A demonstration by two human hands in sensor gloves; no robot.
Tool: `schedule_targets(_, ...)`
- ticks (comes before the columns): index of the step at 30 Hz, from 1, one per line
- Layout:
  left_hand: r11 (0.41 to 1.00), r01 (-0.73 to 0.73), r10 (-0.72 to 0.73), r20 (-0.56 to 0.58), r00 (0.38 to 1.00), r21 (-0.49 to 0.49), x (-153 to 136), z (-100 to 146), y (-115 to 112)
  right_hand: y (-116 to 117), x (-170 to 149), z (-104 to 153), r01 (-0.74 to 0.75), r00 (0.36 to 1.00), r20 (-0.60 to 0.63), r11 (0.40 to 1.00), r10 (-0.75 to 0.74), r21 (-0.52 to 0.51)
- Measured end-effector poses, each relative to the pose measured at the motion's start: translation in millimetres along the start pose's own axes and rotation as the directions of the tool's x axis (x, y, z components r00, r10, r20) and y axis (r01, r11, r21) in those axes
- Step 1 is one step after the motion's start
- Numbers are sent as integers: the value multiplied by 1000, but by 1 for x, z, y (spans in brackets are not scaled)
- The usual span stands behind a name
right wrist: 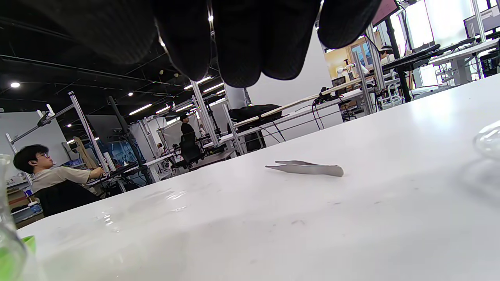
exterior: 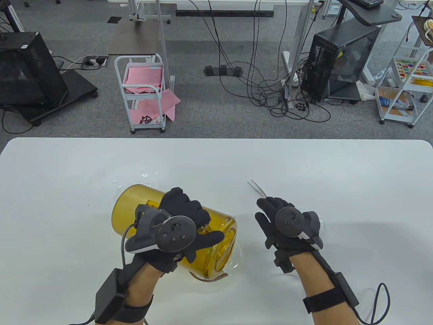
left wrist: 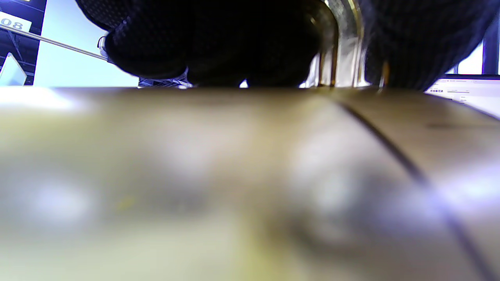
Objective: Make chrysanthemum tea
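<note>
A large amber see-through jar [exterior: 135, 206] lies tilted on its side at the table's front centre, its mouth pointing toward the front right. My left hand [exterior: 189, 216] grips it from above, fingers curled over its wall. In the left wrist view the jar's wall [left wrist: 234, 175] fills the frame as a blur under my gloved fingers [left wrist: 218, 43]. Metal tweezers [exterior: 257, 189] lie flat on the table just beyond my right hand [exterior: 270, 216], which hovers over the table holding nothing. The tweezers [right wrist: 308, 168] lie apart from the right hand's fingertips [right wrist: 242, 58].
A faint clear glass rim [exterior: 236, 260] shows under the jar's mouth. Another clear glass piece [exterior: 320, 224] sits just right of my right hand, its edge [right wrist: 488, 140] in the right wrist view. Wet glints [exterior: 145, 177] mark the white table [exterior: 355, 176] behind the jar.
</note>
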State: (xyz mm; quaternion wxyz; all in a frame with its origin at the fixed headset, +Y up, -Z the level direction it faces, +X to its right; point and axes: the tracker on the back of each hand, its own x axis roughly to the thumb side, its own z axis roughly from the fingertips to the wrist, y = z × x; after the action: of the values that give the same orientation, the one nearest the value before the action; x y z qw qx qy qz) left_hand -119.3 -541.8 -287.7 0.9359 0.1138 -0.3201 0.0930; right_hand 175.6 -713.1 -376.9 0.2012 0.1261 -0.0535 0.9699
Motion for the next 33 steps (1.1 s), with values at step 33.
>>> schedule_targets(33,1000,0,0,-3,1000,-3,0,0,1,0,0,0,0,1000,-4,1000,0,9)
